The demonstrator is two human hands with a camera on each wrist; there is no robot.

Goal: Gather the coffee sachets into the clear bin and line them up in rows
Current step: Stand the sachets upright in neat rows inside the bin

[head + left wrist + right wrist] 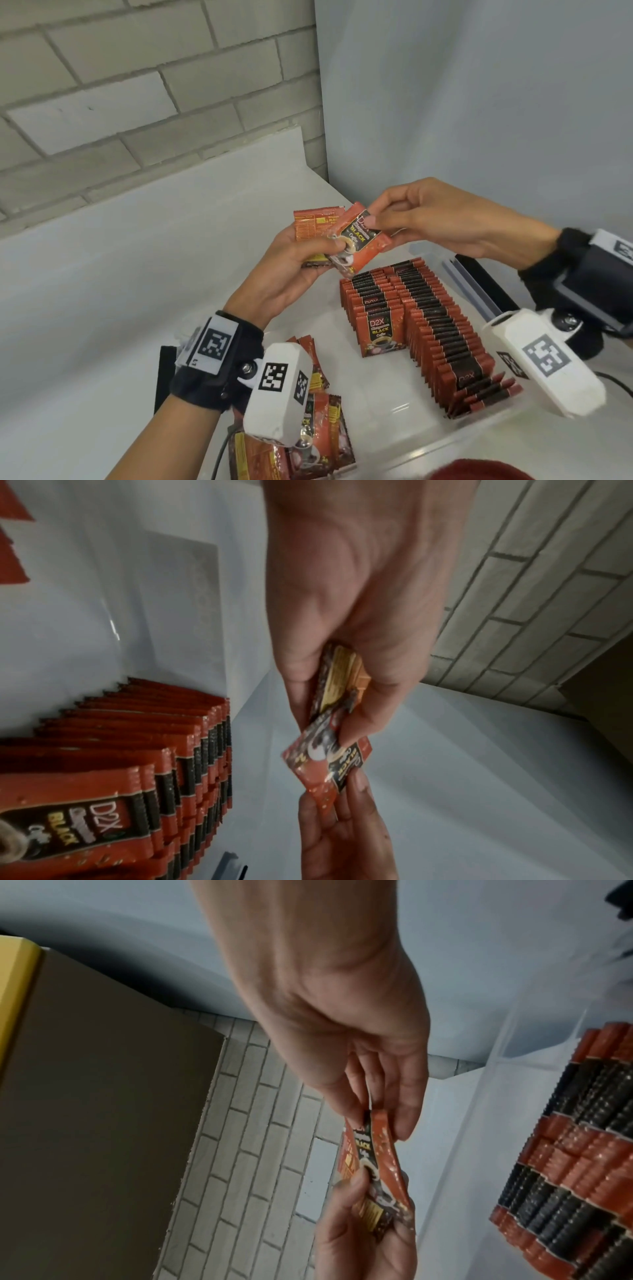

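Observation:
My left hand (298, 263) is raised above the table and grips a small stack of red and black coffee sachets (310, 224), thumb across the front. My right hand (371, 219) pinches the top corner of the front sachet (359, 245), which is tilted out of the stack. The left wrist view shows that sachet (318, 761) between both hands; in the right wrist view it (385, 1153) hangs edge-on from my right fingers (404, 1118). Below, the clear bin (387, 387) holds two long rows of upright sachets (442, 329).
Several loose sachets (322, 442) lie on the white table under my left wrist. A grey and black strip (476, 284) lies just beyond the bin's right side. A brick wall (137, 102) and a white panel (479, 102) close off the back.

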